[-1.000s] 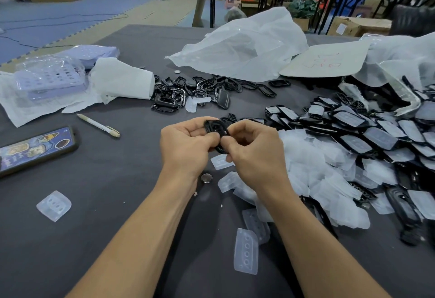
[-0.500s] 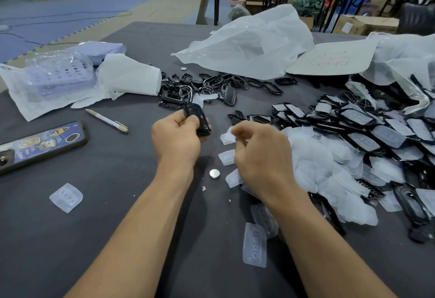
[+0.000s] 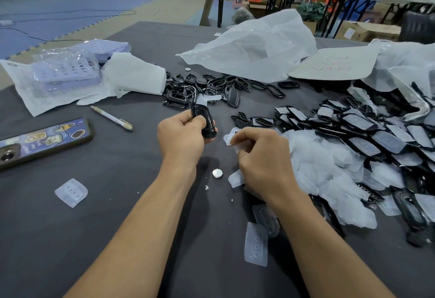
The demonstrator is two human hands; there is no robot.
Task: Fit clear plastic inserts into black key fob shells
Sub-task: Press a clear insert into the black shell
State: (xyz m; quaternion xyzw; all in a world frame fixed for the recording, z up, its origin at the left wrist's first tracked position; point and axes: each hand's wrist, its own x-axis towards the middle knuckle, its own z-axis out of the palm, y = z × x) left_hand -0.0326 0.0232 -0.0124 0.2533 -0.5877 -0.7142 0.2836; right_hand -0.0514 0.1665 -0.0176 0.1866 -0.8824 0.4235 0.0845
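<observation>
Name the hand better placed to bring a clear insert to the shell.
Right. The right hand pinches a clear insert beside the insert pile; the left hand grips the black shell.

Glossy black shell [image 3: 203, 120] in left hand [image 3: 181, 138], clear insert [image 3: 227, 136] in right hand [image 3: 261, 156]

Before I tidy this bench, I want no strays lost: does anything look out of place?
Yes. A small silver disc lies loose on the table, and one clear insert sits alone at the left, well apart from the insert pile on the right.
</observation>
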